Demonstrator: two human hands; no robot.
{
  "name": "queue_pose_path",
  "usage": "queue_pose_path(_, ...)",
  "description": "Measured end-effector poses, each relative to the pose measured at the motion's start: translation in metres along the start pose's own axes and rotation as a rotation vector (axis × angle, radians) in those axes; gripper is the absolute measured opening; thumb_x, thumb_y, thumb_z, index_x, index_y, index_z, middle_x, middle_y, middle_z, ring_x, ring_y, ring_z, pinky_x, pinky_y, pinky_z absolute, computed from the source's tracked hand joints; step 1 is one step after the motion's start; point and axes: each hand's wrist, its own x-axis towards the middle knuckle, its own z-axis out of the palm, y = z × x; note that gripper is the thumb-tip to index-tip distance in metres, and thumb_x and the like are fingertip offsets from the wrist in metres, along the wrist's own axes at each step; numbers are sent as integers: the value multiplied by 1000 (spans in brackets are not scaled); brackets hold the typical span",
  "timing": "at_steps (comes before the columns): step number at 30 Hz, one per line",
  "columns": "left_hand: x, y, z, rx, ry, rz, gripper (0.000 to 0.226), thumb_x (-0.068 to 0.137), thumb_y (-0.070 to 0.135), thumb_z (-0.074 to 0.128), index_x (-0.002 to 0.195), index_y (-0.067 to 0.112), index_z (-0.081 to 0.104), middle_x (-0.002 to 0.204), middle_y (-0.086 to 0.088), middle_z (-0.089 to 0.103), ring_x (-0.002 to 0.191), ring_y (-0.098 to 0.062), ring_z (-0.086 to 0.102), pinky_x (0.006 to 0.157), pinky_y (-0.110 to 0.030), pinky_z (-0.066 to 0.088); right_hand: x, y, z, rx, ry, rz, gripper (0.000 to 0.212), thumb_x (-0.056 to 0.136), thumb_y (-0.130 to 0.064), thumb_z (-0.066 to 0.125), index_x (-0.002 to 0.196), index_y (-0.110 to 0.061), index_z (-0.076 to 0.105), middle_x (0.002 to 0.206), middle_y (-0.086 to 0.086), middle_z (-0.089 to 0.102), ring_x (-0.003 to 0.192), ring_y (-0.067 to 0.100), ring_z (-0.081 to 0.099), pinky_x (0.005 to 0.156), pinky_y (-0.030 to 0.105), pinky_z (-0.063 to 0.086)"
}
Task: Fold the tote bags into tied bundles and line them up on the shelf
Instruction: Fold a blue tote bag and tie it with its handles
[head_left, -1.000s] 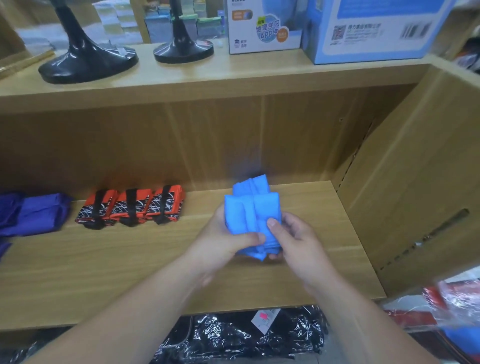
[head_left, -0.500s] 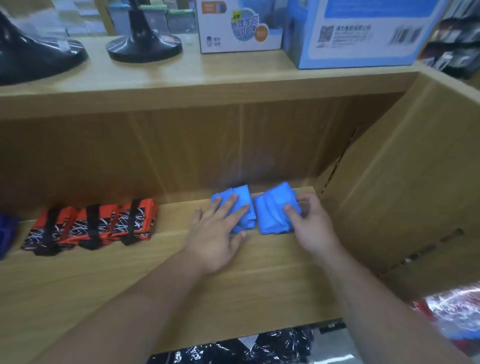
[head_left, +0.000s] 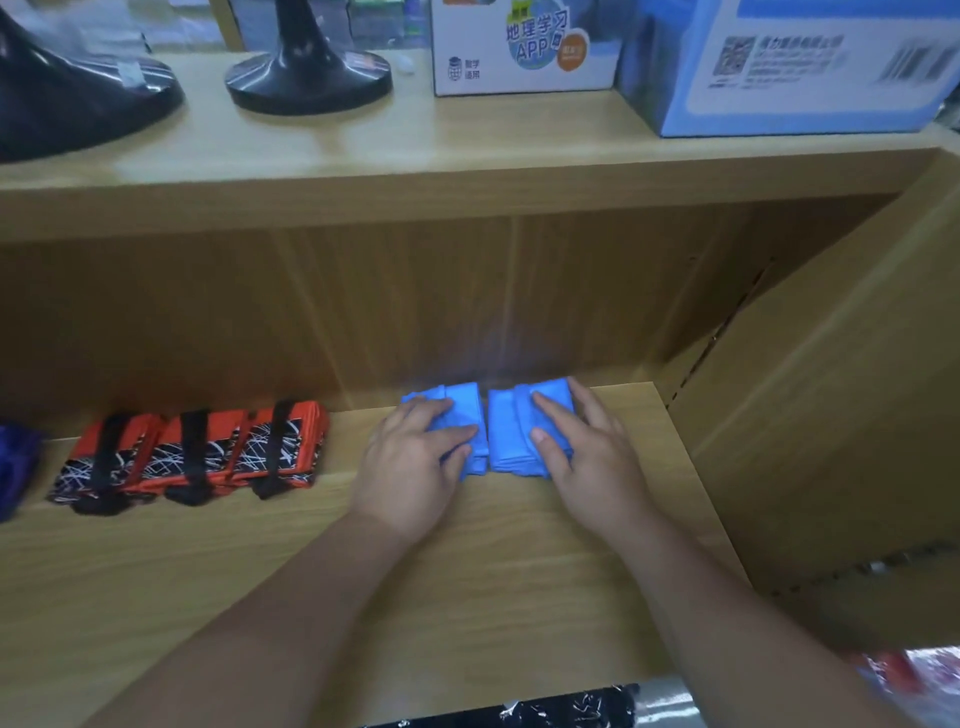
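Two blue folded tote bundles lie side by side at the back of the wooden shelf (head_left: 519, 545). My left hand (head_left: 415, 467) rests flat on the left blue bundle (head_left: 462, 402), fingers spread over it. Over the right blue bundle (head_left: 506, 431) lies my right hand (head_left: 587, 457), fingers extended on top. A narrow gap separates the two bundles. To their left, three red bundles (head_left: 208, 457) with black-and-white scribble print and black ties stand in a row.
Purple fabric (head_left: 15, 467) lies at the far left of the shelf. The upper shelf carries two black stand bases (head_left: 306, 78), a white box (head_left: 519, 52) and a blue box (head_left: 779, 67). A wooden side panel (head_left: 831, 441) closes the right. Wrapped dark bags (head_left: 571, 709) lie below.
One second ago both hands held the blue bundles together above the shelf. They were set down at the back, side by side, and my hands now lie flatter on top of them.
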Motion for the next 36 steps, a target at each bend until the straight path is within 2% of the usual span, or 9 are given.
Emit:
queue_pose_path(4, 1, -4, 2, 20, -19, -13, 43, 89, 46, 47, 115, 30, 76, 128, -1, 66, 117, -32, 59, 97, -49, 51, 6, -7, 9, -107, 6, 36, 60, 94, -60, 27, 144, -38, 52, 159, -5, 38, 124, 26, 48, 108, 40, 36)
queue_pose_path(7, 2, -4, 1, 61, -54, -36, 52, 89, 50, 41, 128, 29, 69, 134, 3, 61, 121, -28, 53, 96, -50, 51, 5, -8, 11, -148, -6, 46, 64, 92, -60, 22, 145, -38, 51, 159, -4, 39, 126, 27, 47, 107, 45, 38)
queue_pose_path(12, 3, 5, -9, 149, -159, -50, 51, 94, 49, 38, 138, 32, 60, 143, 5, 51, 126, -24, 43, 99, -49, 48, 7, -11, 4, -158, -69, 54, 49, 104, -50, 32, 150, -42, 41, 164, -7, 28, 136, 24, 37, 111, 41, 30)
queue_pose_path(17, 4, 22, -34, 265, -298, -24, 52, 104, 48, 35, 155, 35, 33, 163, 6, 27, 150, -22, 22, 119, -49, 24, 10, -22, -14, -85, -120, 69, 50, 107, -41, 34, 157, -36, 29, 168, 1, 17, 149, 24, 26, 120, 36, 24)
queue_pose_path(19, -2, 28, -48, 330, -314, 28, 57, 104, 50, 33, 158, 35, 23, 168, 5, 14, 155, -22, 9, 122, -52, 12, 7, -29, -25, 2, -77, 114, 50, 107, -41, 35, 156, -34, 30, 168, 4, 17, 151, 25, 23, 121, 33, 20)
queue_pose_path(21, -12, 28, -60, 326, -293, 24, 59, 104, 52, 34, 159, 35, 22, 169, 4, 10, 156, -22, 7, 123, -52, 10, -4, -33, -35, 46, -26, 133, 48, 107, -40, 37, 154, -30, 38, 166, 5, 21, 151, 26, 24, 121, 34, 21)
queue_pose_path(28, -66, 13, -78, 207, -277, 50, 56, 89, 60, 53, 135, 28, 59, 149, -5, 49, 136, -30, 43, 110, -44, 37, -107, -34, -67, -9, -16, 208, 43, 100, -38, 55, 140, -21, 56, 145, 4, 48, 133, 25, 46, 110, 31, 36)
queue_pose_path(30, -85, 16, -73, 137, -291, 127, 63, 83, 63, 46, 127, 23, 66, 138, -8, 58, 126, -33, 51, 106, -43, 39, -149, -33, -74, 3, -3, 220, 45, 96, -41, 61, 134, -18, 61, 135, 3, 56, 124, 20, 53, 104, 25, 38)
queue_pose_path(36, -131, 65, -31, 119, -351, 461, 49, 77, 56, 56, 107, 19, 72, 114, -9, 67, 103, -36, 61, 87, -47, 53, -276, 2, -95, -259, -63, 376, 53, 84, -63, 45, 118, -28, 67, 113, -4, 63, 105, 23, 61, 89, 40, 52)
